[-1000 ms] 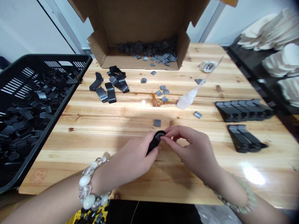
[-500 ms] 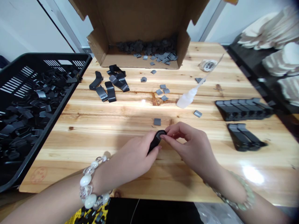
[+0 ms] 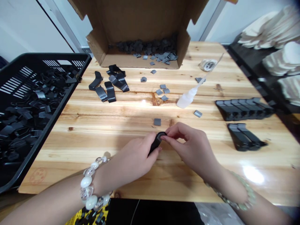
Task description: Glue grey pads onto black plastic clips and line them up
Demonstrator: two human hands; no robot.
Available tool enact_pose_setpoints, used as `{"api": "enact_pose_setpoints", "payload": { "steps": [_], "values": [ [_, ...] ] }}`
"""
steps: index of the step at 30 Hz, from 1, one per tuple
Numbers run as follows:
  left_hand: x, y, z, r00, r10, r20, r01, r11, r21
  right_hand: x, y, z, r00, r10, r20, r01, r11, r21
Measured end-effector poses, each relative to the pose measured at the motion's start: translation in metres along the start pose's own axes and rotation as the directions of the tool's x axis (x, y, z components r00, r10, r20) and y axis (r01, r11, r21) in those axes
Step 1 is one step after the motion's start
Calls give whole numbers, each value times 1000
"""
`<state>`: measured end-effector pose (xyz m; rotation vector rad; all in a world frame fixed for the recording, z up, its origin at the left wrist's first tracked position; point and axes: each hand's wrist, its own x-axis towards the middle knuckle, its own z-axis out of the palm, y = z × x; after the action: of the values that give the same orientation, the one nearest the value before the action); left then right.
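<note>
My left hand (image 3: 138, 153) is closed around a curved black plastic piece (image 3: 156, 143), held just above the wooden table near its front. Thumb and forefinger of my right hand (image 3: 187, 142) pinch the upper end of that same piece; a grey pad seems to lie on its inner side under the thumb. A small grey square pad (image 3: 157, 122) lies on the wood just beyond my hands. Farther back are several more grey pads (image 3: 164, 97) and a white squeeze bottle (image 3: 187, 97) with a thin nozzle, lying on its side.
A black crate (image 3: 44, 129) full of black pieces stands at the left. Loose curved black pieces (image 3: 110, 92) lie near it. At the back, an open cardboard box (image 3: 140, 62) contains many grey pads. Black pieces stand in two rows (image 3: 243, 109) on the right, near a tape roll (image 3: 208, 65).
Both hands keep the same grip on the black piece. The whole view has shifted very slightly; nothing on the table has visibly moved.
</note>
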<state>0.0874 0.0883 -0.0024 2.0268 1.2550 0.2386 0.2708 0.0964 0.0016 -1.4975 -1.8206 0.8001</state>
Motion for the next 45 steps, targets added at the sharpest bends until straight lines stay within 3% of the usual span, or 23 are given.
{"api": "enact_pose_setpoints", "payload": {
  "steps": [4,8,12,17,21,28,32,35,37,40,45],
  "values": [
    [0,1,0,1000,-13,3,13,1000,-19,-1,-1,-1,1000,-2,9,2,1000,-6],
    [2,2,-3,999,-40,3,40,980,-193,1,-3,-4,999,33,40,-37,993,108],
    [4,2,-7,993,-61,105,105,864,-493,5,-4,-10,989,110,96,-134,943,304],
    [5,4,-12,977,27,209,123,731,-671,6,-6,-16,981,117,157,-164,928,334],
    [7,2,-11,988,-33,152,137,653,-745,4,-8,-16,965,107,241,-193,908,371],
    [13,-1,-10,994,-64,88,109,597,-795,5,-4,-12,939,120,321,-262,856,445],
    [15,-2,-12,989,-146,-2,87,598,-797,7,-1,-13,885,156,438,-366,814,450],
    [15,-4,-12,977,-179,-115,13,590,-808,6,0,-12,770,92,632,-415,824,386],
    [16,-5,-12,964,-188,-187,-46,578,-815,4,0,-10,724,47,688,-399,843,361],
    [16,-6,-11,954,-177,-242,-86,610,-787,2,-2,-6,745,31,667,-359,861,361],
    [13,-4,-17,971,-81,-224,-69,805,-590,2,-6,-9,757,19,654,-355,852,386]
  ]
}}
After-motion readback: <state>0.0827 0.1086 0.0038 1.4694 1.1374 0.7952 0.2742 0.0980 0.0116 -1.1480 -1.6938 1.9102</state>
